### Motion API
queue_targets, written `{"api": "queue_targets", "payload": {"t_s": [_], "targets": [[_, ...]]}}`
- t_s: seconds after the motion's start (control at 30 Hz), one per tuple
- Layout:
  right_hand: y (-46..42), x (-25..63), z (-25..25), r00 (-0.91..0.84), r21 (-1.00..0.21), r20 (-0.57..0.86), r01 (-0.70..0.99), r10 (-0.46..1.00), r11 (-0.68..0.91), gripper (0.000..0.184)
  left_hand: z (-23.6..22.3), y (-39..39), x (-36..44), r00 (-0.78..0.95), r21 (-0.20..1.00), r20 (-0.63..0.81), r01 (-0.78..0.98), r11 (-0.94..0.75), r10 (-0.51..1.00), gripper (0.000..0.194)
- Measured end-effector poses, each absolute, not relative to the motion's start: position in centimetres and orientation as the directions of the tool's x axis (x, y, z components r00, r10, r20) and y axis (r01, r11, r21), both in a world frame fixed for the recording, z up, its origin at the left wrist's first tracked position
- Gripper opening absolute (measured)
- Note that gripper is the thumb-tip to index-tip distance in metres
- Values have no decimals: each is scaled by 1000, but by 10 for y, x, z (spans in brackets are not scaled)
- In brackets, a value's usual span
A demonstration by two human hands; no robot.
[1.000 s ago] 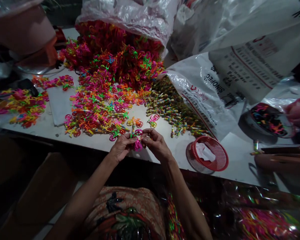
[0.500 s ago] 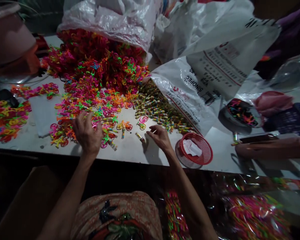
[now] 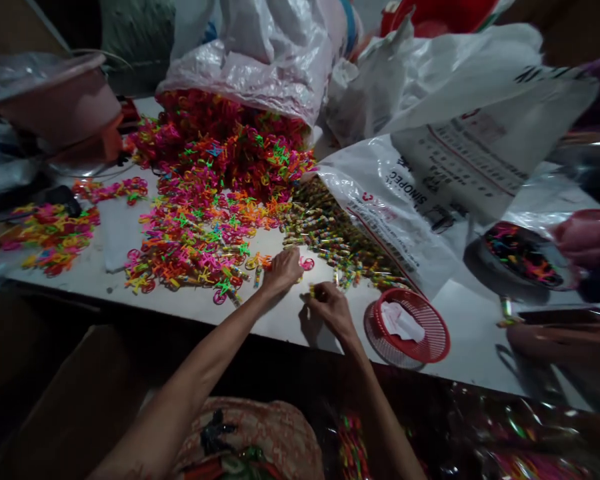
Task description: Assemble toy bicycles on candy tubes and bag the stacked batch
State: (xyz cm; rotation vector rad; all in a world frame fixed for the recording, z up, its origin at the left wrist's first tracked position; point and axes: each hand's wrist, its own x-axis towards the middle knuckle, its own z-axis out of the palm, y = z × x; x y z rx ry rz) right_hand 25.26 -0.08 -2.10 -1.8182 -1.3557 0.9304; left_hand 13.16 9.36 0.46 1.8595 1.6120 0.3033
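Observation:
My left hand (image 3: pixel 283 272) is over the white table, its fingers bunched and pointing down beside a small pink plastic piece with a ring (image 3: pixel 307 264). Its fingertips are mostly hidden, so what they pinch cannot be made out. Just to the right, my right hand (image 3: pixel 333 308) is closed, with thumb and fingers pinching a small printed tube (image 3: pixel 311 290) whose yellowish end sticks up. Left of my left hand lie an orange plastic piece (image 3: pixel 260 260) and another little tube (image 3: pixel 257 275). Behind both hands spreads a pile of similar printed tubes (image 3: pixel 325 223).
A large heap of bright plastic pieces (image 3: pixel 205 220) spills from a white sack (image 3: pixel 250 63). A printed plastic bag (image 3: pixel 405 187) lies by the tubes. At the right front stands a red basket (image 3: pixel 433 333) holding white paper. Another person's arm (image 3: pixel 560 343) rests farther right.
My left hand has moved right from the heap of plastic pieces to the pink piece. My right hand has picked up the tube that lay on the table. The view has shifted.

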Motion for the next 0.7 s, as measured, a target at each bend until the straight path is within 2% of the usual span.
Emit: {"api": "queue_targets", "payload": {"t_s": [0.07,0.17,0.23,0.3,0.47,0.7], "targets": [[-3,254,-22,299,-940,-210,201,931,-277,23,4,82,121,206,753,-291,652,91,934,21],[-4,246,-16,363,-963,-267,-134,892,-234,34,5,58,100,253,927,-331,268,263,909,12],[-3,237,-9,340,-946,-277,-260,899,-193,37,7,42,85,269,932,-340,-29,360,901,20],[-3,227,-2,262,-927,-283,-322,923,-193,34,8,30,71,275,866,-382,-226,445,882,30],[-3,211,6,63,-907,-273,-349,960,-235,25,12,17,54,309,752,-476,-342,563,824,39],[-6,213,8,-3,-895,-293,-350,956,-275,26,13,12,51,349,697,-503,-377,610,791,42]]}}
